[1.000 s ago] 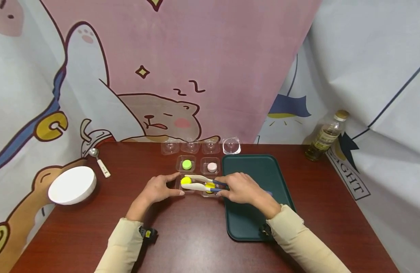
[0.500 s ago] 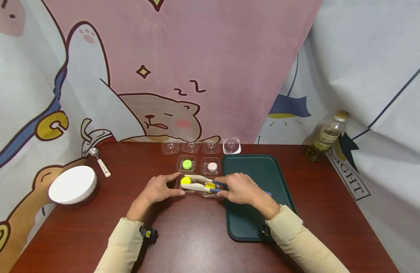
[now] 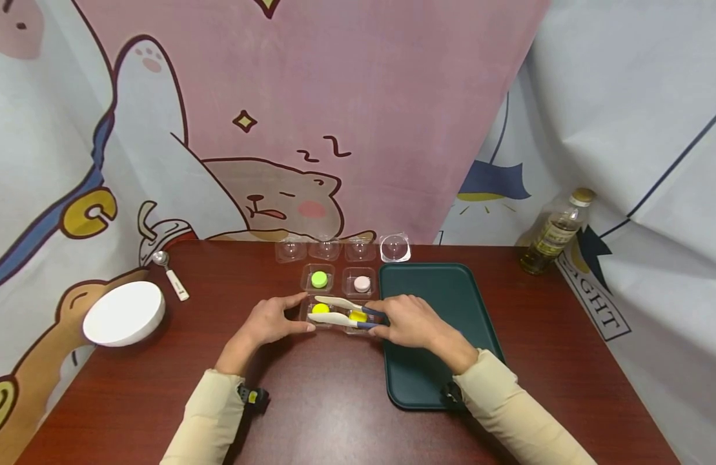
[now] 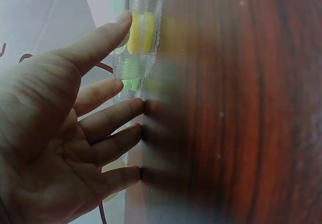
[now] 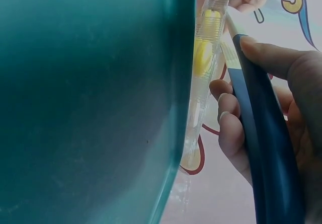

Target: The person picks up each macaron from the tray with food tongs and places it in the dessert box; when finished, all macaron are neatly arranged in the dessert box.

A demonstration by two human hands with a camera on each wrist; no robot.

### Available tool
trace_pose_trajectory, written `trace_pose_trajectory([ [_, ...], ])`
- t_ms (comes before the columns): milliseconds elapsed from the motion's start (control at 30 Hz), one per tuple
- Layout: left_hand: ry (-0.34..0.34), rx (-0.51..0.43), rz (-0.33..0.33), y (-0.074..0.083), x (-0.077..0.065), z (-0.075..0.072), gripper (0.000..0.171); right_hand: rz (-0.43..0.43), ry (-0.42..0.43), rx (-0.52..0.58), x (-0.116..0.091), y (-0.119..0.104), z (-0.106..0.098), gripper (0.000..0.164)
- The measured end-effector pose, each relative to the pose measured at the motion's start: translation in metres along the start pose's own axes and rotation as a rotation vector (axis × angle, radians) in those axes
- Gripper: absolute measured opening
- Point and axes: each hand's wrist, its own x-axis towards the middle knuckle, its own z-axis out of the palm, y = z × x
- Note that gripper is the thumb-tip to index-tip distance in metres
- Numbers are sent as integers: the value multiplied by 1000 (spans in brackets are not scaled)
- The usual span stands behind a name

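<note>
My left hand (image 3: 270, 321) pinches the left side of a clear plastic box (image 4: 130, 69) between thumb and index finger, its other fingers spread with their tips at the tabletop. A yellow macaron (image 3: 321, 310) lies in that box. My right hand (image 3: 412, 321) grips the dark blue handles of tongs (image 3: 338, 318). Their pale arms reach left over the boxes, the tips spread on either side of the yellow macaron. A second yellow macaron (image 3: 358, 316) sits in the neighbouring box, partly under the tongs. Behind stand open boxes with a green macaron (image 3: 319, 279) and a pink macaron (image 3: 362, 284).
Several clear domed lids (image 3: 325, 249) line the table's back edge. A dark green tray (image 3: 427, 381) lies under and beside my right hand. At the left are a white bowl (image 3: 124, 314) and a scoop (image 3: 174, 282); an oil bottle (image 3: 551, 236) stands back right.
The yellow macaron between the tong tips has shifted slightly to the right within the left box. Both hands and the tongs stay almost where they were.
</note>
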Motion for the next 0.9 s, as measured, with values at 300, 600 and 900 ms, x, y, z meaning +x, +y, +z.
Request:
trace_pose_trajectory([
  [300, 7, 5, 17, -1, 0, 1, 81, -3, 43, 47, -7, 10, -13, 51],
  [600, -15, -15, -5, 1, 0, 0, 83, 101, 121, 81, -30, 45, -32, 48],
  [900, -19, -26, -8, 1, -3, 0, 82, 259, 211, 37, -63, 93, -53, 52],
])
